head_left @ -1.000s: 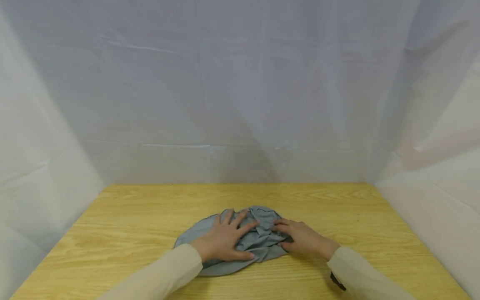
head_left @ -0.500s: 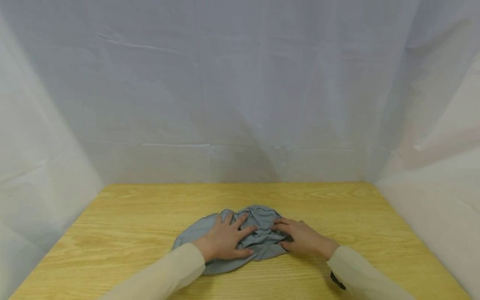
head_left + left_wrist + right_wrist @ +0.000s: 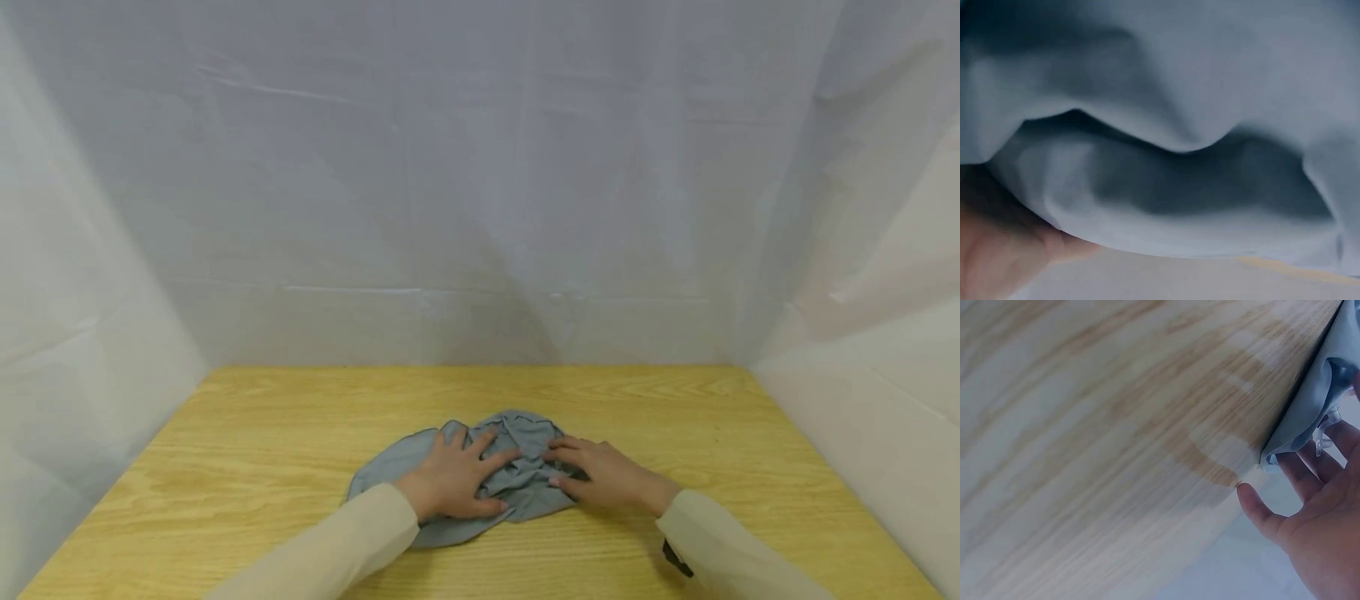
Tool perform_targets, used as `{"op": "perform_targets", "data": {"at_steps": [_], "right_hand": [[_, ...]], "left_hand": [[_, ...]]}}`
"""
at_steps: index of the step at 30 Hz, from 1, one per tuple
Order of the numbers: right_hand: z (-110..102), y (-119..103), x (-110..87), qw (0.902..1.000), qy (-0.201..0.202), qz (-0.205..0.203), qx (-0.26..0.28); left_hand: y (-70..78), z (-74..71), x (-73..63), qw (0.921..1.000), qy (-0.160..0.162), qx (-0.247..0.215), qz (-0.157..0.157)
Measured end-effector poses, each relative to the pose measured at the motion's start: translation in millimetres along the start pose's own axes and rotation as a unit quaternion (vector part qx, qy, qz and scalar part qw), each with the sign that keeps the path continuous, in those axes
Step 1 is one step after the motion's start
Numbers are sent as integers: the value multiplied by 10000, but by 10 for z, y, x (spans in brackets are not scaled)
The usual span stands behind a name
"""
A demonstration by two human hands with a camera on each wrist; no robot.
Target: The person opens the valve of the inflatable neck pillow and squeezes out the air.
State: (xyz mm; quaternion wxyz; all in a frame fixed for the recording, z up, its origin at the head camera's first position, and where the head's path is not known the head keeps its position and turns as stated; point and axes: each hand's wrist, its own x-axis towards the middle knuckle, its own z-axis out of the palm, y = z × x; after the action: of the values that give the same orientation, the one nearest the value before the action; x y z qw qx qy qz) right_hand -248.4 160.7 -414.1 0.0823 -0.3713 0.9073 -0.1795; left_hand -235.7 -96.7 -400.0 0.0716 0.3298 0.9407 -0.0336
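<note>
A crumpled grey-blue cloth item (image 3: 390,467) with dark edging lies on the wooden table; its exact kind is unclear. Spread over its middle, my left hand (image 3: 453,479) rests with straight fingers. My right hand (image 3: 611,475) touches the right end of the cloth, its fingers slightly bent. In the right wrist view, the fingers reach to the cloth (image 3: 1310,406) while the thumb stands apart from it. A small clear plastic piece (image 3: 1322,439) shows beside those fingers. Folds of cloth (image 3: 1210,81) fill most of the left wrist view and hide most of the left hand (image 3: 1007,259).
The wooden table (image 3: 300,400) runs back to a white sheet wall (image 3: 465,208). More white sheeting (image 3: 862,400) borders the right side and the left. A dark object (image 3: 677,558) shows under the right sleeve (image 3: 727,550).
The left hand has shifted slightly right on the cloth. The right thumb has slid a little up and left; the right hand otherwise stays at the cloth's edge.
</note>
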Motion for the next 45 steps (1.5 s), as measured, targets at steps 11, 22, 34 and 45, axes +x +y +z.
{"op": "perform_targets", "data": {"at_steps": [11,22,34,45], "right_hand": [[11,15,10,9999,-76,80,17],[100,3,54,9992,177,241,-264],[127,18,56,9986,394,77,-337],[100,15,38,9988,410,90,-244]], "left_hand": [[-12,-37,103,9983,-434,-307,-225],[-65,-86,257,9983,-547,-168,86],[-79,-202,419,9917,-1162,-548,88],[-48,-203,473,9907,-1315,-352,-3]]}}
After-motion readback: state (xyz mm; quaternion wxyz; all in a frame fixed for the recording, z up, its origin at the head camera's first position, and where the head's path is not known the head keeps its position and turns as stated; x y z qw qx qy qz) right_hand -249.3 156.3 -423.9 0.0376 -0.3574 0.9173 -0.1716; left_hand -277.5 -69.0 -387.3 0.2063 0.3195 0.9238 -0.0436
